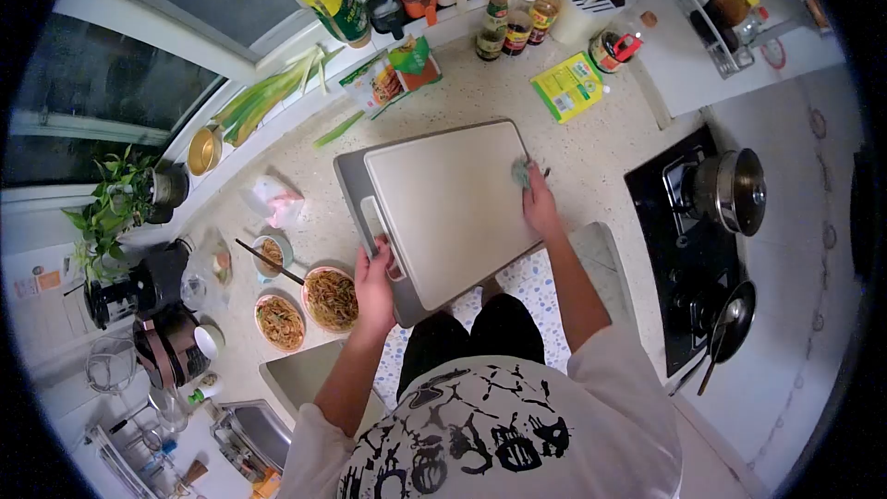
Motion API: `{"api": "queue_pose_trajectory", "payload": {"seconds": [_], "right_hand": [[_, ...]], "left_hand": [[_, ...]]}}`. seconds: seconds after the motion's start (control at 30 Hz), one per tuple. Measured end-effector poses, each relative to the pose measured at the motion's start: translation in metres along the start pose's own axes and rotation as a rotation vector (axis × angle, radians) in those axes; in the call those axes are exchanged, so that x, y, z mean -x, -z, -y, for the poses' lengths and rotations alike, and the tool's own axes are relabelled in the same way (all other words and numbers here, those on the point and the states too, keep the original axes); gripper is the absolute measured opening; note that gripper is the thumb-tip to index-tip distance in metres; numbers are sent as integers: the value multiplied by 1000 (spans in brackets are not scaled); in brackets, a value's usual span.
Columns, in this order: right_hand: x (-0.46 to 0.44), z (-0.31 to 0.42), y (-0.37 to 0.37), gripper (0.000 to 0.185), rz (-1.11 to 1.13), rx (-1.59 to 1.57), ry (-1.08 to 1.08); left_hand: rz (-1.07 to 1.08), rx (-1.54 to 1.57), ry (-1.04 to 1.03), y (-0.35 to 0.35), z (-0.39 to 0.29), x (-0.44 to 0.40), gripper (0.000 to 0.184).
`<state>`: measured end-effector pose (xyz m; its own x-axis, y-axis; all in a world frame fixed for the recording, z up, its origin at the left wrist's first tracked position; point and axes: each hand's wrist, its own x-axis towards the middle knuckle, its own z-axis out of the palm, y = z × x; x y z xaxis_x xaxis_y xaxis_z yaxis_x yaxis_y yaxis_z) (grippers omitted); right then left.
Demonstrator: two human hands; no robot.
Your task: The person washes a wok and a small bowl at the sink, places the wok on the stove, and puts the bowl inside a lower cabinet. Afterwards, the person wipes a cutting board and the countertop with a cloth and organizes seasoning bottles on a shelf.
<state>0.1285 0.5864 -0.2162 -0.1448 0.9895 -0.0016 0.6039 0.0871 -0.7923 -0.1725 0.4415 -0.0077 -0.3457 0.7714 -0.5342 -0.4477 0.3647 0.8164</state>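
Since the cutting board [453, 208] is wide and flat, I'd guess it's stiff, fairly heavy and slick when wet; it's over the counter [480, 92], left hand [373, 291] gripping it near the handle slot [377, 222], right hand [540, 208] pinching a cloth [520, 174] against the opposite edge; slot plus opposite edge seems the safest hold tbh.

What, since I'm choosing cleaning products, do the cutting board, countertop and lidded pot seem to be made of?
Cutting board: probably matte plastic; its plain beige face shows no wood grain.
Countertop: smooth stone or composite, I can't tell which; fine speckles show.
Lidded pot: likely polished metal, perhaps stainless steel, given its bright reflections.
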Motion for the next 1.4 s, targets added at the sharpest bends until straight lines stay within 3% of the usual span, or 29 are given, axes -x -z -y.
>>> {"api": "queue_pose_trajectory", "payload": {"seconds": [0.07,0.13,0.17,0.2,0.23,0.27,0.33,0.4,0.53,0.63,0.8,0.93,1.1,1.23,1.4], "right_hand": [[44,8,-1,56,-36,-70,-84],[87,25,-9,61,-60,-82,30],[98,62,-4,56,40,-139,-55],[107,85,-7,59,41,-61,87],[122,119,-8,62,61,-30,98],[125,154,-12,57,88,-76,70],[131,207,-16,50,42,-240,268],[136,256,-7,46,169,-239,384],[135,248,-10,50,178,-188,590],[134,211,-3,58,196,-117,286],[127,156,14,47,8,-240,74],[131,152,-1,41,62,-611,-185],[133,220,-10,36,41,-1128,-333],[126,223,-17,44,49,-817,-217],[102,213,-24,44,20,-991,-371]], "left_hand": [[7,48,7,-11,-13,0,15],[12,62,20,-26,-31,6,16],[16,39,21,-29,-33,4,16],[20,14,22,-30,-36,2,15],[23,-11,23,-30,-37,1,15],[32,2,20,-31,-38,0,15],[46,29,12,-30,-37,-4,15],[56,80,21,-27,-33,-9,14],[104,125,22,-35,-48,-2,14],[165,68,45,-33,-60,-5,17],[262,172,71,-59,-90,12,27],[285,82,32,-96,-112,28,38],[425,-525,-372,-105,-109,4,42],[635,-826,-417,-104,-150,-8,45],[679,-1172,-509,-107,-183,-22,48]]}}
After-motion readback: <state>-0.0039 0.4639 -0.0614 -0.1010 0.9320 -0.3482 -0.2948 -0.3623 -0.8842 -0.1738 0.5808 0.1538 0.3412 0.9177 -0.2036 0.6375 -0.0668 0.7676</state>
